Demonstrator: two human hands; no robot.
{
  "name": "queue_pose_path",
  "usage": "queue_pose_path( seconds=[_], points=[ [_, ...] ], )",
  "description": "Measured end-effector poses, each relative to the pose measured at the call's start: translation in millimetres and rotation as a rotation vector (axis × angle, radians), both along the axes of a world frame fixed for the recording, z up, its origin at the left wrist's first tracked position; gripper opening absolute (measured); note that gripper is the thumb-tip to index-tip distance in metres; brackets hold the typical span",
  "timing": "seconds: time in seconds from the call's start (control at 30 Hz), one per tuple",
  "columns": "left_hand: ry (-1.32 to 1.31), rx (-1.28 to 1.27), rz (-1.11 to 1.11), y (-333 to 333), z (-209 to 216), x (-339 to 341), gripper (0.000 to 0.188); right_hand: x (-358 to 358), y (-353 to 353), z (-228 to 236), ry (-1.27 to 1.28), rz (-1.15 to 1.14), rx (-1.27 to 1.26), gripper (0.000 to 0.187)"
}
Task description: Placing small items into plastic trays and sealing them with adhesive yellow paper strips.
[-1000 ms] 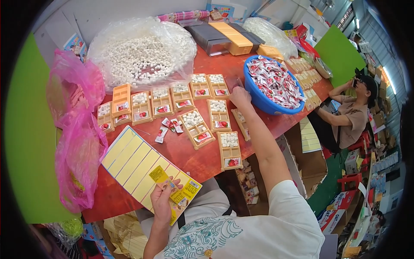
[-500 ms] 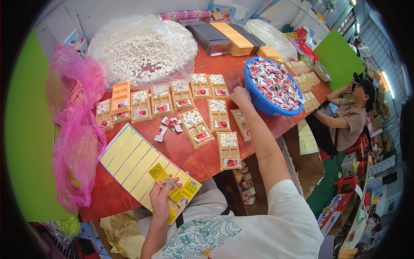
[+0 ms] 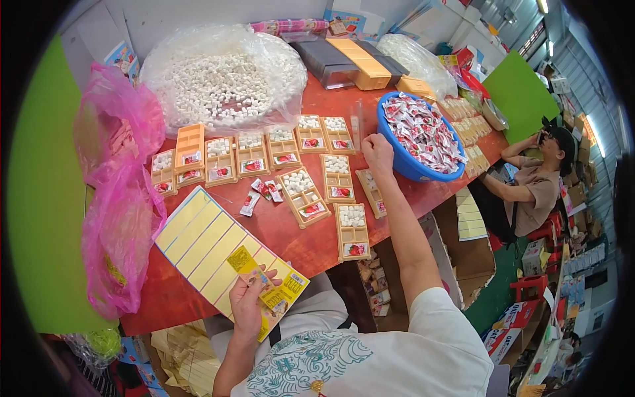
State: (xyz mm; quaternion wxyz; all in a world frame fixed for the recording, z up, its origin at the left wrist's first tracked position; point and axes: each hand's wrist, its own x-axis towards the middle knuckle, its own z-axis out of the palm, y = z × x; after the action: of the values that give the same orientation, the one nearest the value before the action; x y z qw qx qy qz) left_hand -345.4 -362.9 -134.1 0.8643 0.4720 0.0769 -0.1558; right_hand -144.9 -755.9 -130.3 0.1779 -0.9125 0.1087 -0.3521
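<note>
The yellow card sheet (image 3: 218, 248) lay at the near left of the red counter (image 3: 311, 238), the left hand (image 3: 248, 301) gripping its near edge. The right hand (image 3: 378, 151), fingers curled shut, rested beside the blue basin (image 3: 397, 155) of red sachets. Most small trays (image 3: 301, 192) looked already filled; one near the hand seemed empty

Glossy plastic blue basin (image 3: 397, 155), crinkly pink plastic bags (image 3: 122, 218), matt yellow card sheet (image 3: 211, 248), smooth red tabletop (image 3: 291, 241).
</note>
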Motion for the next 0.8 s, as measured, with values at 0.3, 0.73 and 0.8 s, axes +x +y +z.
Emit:
queue_pose_path(
  seconds=[0.3, 0.73, 0.8],
  points=[
    [0.001, -0.033, -0.057, -7, 5, 1, 0.029, -37, 71, 38, 0.165, 0.47, 0.73, 0.011],
    [-0.423, 0.176, -0.215, 5, 46, 41, 0.026, -76, 172, 43, 0.427, 0.787, 0.994, 0.008],
    [-0.399, 0.151, -0.229, 13, 44, 38, 0.025, -80, 186, 49, 0.469, 0.883, 0.974, 0.008]
  ],
)
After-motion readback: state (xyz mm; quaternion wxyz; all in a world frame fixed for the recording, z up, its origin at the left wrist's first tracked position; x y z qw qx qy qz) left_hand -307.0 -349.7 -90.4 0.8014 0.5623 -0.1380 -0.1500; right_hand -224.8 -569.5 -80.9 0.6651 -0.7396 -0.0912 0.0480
